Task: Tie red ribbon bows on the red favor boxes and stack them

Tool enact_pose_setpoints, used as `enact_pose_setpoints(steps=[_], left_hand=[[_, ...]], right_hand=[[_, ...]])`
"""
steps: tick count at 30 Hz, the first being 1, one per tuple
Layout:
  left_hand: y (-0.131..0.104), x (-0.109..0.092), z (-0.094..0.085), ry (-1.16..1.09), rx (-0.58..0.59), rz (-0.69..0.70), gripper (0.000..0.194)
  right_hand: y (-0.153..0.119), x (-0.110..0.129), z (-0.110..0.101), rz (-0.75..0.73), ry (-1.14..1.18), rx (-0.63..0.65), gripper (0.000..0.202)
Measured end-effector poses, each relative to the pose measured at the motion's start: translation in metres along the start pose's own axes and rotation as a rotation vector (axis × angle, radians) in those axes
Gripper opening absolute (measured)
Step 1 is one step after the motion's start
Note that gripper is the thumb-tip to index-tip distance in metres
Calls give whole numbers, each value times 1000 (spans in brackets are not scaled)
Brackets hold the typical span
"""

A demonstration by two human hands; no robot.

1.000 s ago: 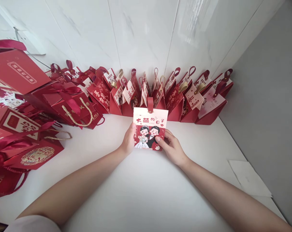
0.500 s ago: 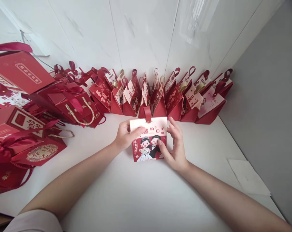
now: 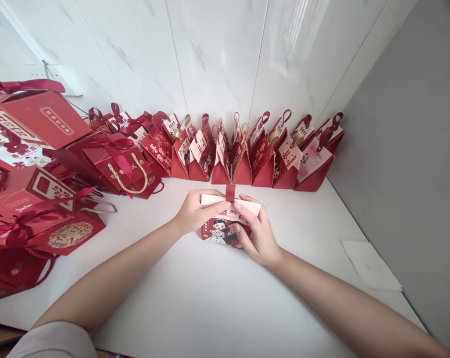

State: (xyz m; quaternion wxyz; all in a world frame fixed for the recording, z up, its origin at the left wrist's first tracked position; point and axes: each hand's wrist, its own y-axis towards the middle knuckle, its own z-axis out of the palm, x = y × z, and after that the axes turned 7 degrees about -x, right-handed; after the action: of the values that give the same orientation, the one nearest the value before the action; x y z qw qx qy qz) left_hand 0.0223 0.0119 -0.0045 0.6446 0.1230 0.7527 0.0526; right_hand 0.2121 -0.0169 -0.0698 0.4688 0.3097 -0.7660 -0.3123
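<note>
Between my hands, over the white table, is a red and cream gift box point(image 3: 218, 232) printed with a cartoon bride and groom. A dark red strap loop point(image 3: 230, 193) stands up from its top edge. My left hand point(image 3: 195, 213) grips the box at its left side, with the thumb along the cream top flap near the strap. My right hand point(image 3: 258, 229) holds the right side, its fingers bent over the front near the groom and close below the strap. The fingers behind the box are hidden.
Along the marbled wall stands a row of similar red gift boxes point(image 3: 222, 169) with loops. Larger red boxes with ribbons point(image 3: 64, 117) are stacked at the left. A white paper sheet point(image 3: 370, 264) lies at the right, by a grey panel point(image 3: 392, 149).
The box's top has tipped toward me, so its front looks foreshortened. My right hand's fingers have moved from the right edge onto the front near the strap. The view has shifted slightly.
</note>
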Motion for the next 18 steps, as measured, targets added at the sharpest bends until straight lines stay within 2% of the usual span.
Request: enact_pose_setpoints(steps=[4,6,8,10,12,15,18], left_hand=[[11,4,-5,-172,-210,-111,21],[17,1,-9,-335,-268,-273,23],[20,-3,-13,-503,-205,-526,29],[20,-5,-13,-626,-62,-766,32],[17,-5,-12,-712,65,-897,31],[10,1,-6,-735,130,-867,27],[2,11,0,-666,99,-773,23]], right_hand=[[1,-5,-2,175,191,-39,53],[3,-10,-2,267,345,-43,61],[4,-12,-3,278,456,8,72],[5,-13,-3,229,471,67,83],[4,-12,-2,196,419,106,88],[3,-12,-1,207,341,110,77],[3,-13,-1,258,323,103,66]])
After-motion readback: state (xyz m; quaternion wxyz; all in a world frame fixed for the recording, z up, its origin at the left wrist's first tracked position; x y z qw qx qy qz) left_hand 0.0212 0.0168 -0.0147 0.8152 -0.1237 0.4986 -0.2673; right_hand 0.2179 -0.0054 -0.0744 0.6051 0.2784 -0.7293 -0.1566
